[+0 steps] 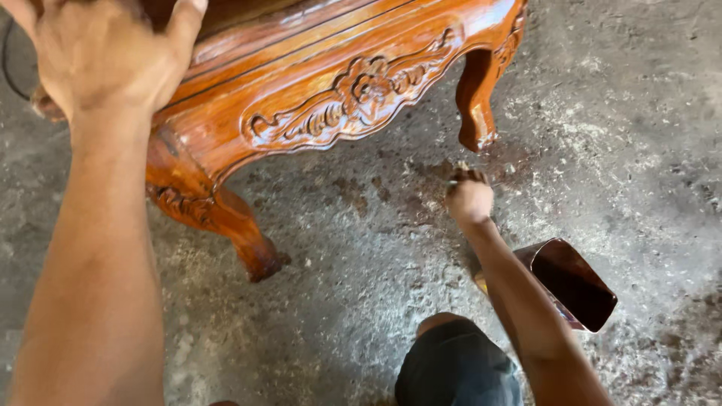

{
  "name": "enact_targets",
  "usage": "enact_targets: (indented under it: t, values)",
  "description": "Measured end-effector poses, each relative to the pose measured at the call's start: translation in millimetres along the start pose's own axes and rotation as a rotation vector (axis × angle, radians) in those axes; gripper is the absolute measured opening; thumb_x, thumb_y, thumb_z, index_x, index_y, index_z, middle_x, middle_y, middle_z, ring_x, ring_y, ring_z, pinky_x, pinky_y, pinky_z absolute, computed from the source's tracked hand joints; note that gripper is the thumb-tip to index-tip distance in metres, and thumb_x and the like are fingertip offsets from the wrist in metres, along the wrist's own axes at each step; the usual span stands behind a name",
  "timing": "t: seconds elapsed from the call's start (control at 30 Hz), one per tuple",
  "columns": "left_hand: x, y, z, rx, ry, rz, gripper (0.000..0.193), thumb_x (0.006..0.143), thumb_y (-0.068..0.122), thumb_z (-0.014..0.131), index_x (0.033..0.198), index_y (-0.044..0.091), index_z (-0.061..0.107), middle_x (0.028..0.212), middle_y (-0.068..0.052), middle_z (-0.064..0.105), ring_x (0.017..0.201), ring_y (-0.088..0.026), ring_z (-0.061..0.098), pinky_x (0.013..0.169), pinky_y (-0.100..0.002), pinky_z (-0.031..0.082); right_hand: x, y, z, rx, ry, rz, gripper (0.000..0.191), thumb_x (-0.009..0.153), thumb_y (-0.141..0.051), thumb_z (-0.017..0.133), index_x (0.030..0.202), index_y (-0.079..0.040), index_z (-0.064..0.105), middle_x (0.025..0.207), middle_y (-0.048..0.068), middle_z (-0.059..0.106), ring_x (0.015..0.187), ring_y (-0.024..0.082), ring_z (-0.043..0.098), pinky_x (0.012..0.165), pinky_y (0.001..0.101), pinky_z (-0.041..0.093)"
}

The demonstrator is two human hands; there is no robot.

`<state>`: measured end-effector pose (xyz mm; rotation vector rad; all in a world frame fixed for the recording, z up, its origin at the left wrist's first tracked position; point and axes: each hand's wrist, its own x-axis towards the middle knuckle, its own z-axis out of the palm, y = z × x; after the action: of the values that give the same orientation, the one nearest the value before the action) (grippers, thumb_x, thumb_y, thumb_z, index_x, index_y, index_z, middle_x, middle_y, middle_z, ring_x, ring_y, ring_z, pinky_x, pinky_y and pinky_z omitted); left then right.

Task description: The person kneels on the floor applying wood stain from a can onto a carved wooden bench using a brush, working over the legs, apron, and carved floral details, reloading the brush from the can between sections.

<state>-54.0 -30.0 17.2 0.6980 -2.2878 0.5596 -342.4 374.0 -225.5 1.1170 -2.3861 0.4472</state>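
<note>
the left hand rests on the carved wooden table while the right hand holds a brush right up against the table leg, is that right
Not quite. In the head view the left hand does rest on the carved wooden table, but the right hand holds its brush low, near the floor and apart from the table leg.

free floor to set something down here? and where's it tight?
Open: concrete floor right of the table's far carved leg; also the patch below the near leg, beside the left forearm.
Tight: between right hand, which grips a small tool, and the far leg; also around the dark container. Left hand rests on the table.
</note>
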Motion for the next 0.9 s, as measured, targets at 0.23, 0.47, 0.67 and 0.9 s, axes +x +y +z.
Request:
enact_targets:
  t: [0.23,0.47,0.67,0.9]
  values:
    - [-6,-12,12,-0.02,-0.109,-0.056,0.067,0.103,0.061,0.048,0.076,0.006,0.077,0.081,-0.013,0.072,0.119,-0.035,0.06,0.105,-0.053,0.04,28,61,-14,1.111,0.511,1.095,0.01,0.086,0.0,0.069,0.096,-0.002,0.072,0.09,0.009,0.077,0.071,0.015,0.076,0.069,0.0298,0.064]
    - [-8,-20,18,0.056,-0.083,0.002,0.062,0.105,0.058,0.045,0.086,0.01,0.078,0.089,-0.009,0.074,0.114,-0.031,0.058,0.105,-0.046,0.046,42,45,-7,0.997,0.515,1.021,0.007,0.09,0.001,0.067,0.094,-0.003,0.071,0.09,0.009,0.074,0.079,0.014,0.069,0.075,0.031,0.061]
    - [-7,-20,13,0.055,-0.065,0.021,0.061,0.107,0.057,0.051,0.078,0.01,0.078,0.085,-0.01,0.073,0.116,-0.033,0.058,0.1,-0.048,0.043,54,45,-7,0.892,0.601,1.042,0.012,0.082,0.0,0.068,0.091,-0.006,0.071,0.087,0.005,0.076,0.073,0.013,0.074,0.073,0.0275,0.064]
    - [-3,-8,1,0.041,-0.108,-0.016,0.061,0.103,0.059,0.049,0.082,0.01,0.079,0.085,-0.011,0.073,0.107,-0.032,0.061,0.097,-0.05,0.046,45,63,-4,1.492,0.791,1.264,0.008,0.088,0.0,0.063,0.09,-0.005,0.07,0.081,0.006,0.074,0.065,0.011,0.064,0.064,0.0273,0.06]
